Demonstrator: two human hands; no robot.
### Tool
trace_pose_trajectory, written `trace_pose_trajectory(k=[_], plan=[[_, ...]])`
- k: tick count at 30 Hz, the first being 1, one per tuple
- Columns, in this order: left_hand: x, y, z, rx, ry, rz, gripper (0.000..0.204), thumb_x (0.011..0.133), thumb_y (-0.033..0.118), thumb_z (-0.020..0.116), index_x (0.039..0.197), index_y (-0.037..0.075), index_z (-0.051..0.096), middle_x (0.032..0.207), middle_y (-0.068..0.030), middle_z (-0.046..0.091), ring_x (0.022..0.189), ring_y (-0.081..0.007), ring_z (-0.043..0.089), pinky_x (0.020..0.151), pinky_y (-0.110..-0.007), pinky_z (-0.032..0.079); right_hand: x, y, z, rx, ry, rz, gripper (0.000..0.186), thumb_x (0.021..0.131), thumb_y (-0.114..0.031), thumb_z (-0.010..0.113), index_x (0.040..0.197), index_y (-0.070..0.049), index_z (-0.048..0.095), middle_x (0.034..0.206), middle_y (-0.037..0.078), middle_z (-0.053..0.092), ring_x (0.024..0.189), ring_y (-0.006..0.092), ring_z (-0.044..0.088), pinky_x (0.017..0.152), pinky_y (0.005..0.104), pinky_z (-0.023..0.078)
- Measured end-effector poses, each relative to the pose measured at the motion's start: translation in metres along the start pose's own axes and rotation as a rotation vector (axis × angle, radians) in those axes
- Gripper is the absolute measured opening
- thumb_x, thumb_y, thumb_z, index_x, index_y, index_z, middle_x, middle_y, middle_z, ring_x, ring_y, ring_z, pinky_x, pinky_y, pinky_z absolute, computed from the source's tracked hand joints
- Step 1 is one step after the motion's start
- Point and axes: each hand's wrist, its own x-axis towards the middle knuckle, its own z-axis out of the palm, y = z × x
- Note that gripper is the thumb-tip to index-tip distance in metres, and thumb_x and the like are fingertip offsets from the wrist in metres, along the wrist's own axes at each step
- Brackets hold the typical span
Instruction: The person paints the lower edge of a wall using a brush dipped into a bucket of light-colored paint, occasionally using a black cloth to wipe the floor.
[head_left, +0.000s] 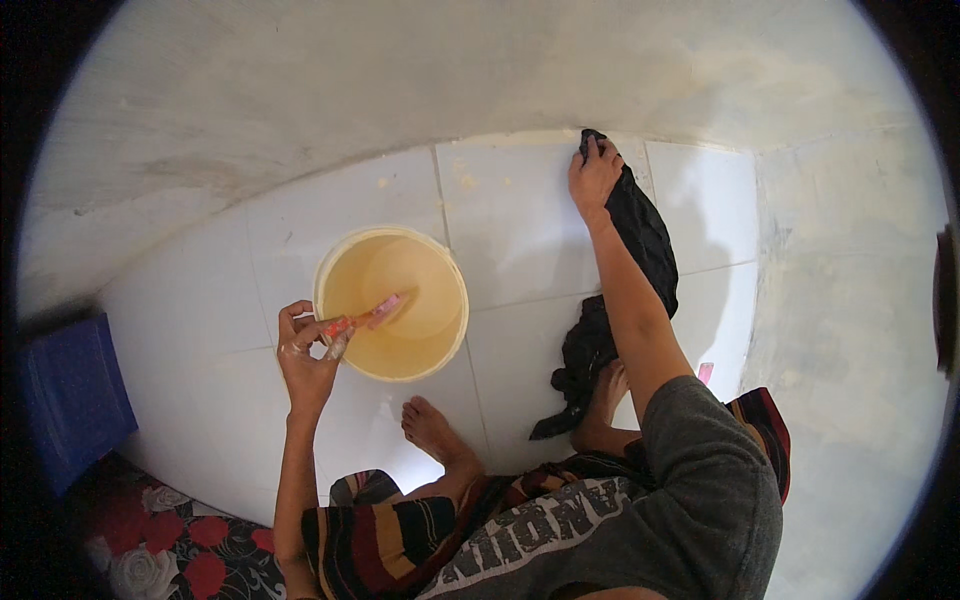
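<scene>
In my left hand [308, 345], between thumb and fingers, is a small paintbrush [372, 315] with an orange and pink handle. Its far end reaches over the mouth of a round, cream-coloured bucket [463, 300] on the tiles. Pale smears mark that hand's fingers. My right arm stretches forward, and my right hand [597, 180] is closed on one end of a black cloth [645, 235] at the foot of the wall. The rest of the cloth trails back over the floor to my right foot.
A grey plastered wall [400, 70] meets the white tiled floor [520, 240], with yellowish spots near the joint. At left are a blue box-like object [75, 390] and a floral mat [190, 550]. A small pink object [706, 373] lies by the right wall.
</scene>
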Motion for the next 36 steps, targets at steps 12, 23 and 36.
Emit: trace_pose_trajectory(k=[12, 23, 36], plan=[[-0.003, -0.011, -0.001, -0.055, -0.001, -0.019, 0.02, 0.071, -0.001, 0.077, 0.09, 0.003, 0.072, 0.108, -0.0071, 0.049, 0.077, -0.0118, 0.054, 0.062, -0.024, 0.047, -0.005, -0.046, -0.005, 0.052, -0.132, 0.017, 0.048, 0.074, -0.021, 0.066, 0.119, -0.009, 0.06, 0.115, 0.016, 0.05, 0.106, 0.0352, 0.047, 0.09, 0.047, 0.04], [-0.002, -0.004, -0.004, 0.002, -0.021, -0.029, 0.021, 0.071, -0.001, 0.077, 0.091, 0.001, 0.071, 0.11, -0.0076, 0.048, 0.079, -0.0126, 0.055, 0.062, -0.025, 0.049, -0.031, -0.039, -0.083, 0.333, 0.066, -0.053, 0.046, 0.078, -0.035, 0.069, 0.115, -0.009, 0.059, 0.109, 0.017, 0.054, 0.104, 0.0352, 0.049, 0.091, 0.0465, 0.037], [-0.001, -0.008, -0.004, -0.038, -0.017, -0.035, 0.018, 0.072, 0.001, 0.077, 0.089, 0.002, 0.071, 0.108, -0.0071, 0.048, 0.075, -0.0119, 0.054, 0.061, -0.025, 0.05, -0.004, 0.002, -0.085, 0.468, -0.062, -0.075, 0.016, 0.074, 0.001, 0.057, 0.085, -0.005, 0.067, 0.089, 0.017, 0.058, 0.085, 0.0347, 0.058, 0.078, 0.0404, 0.048]])
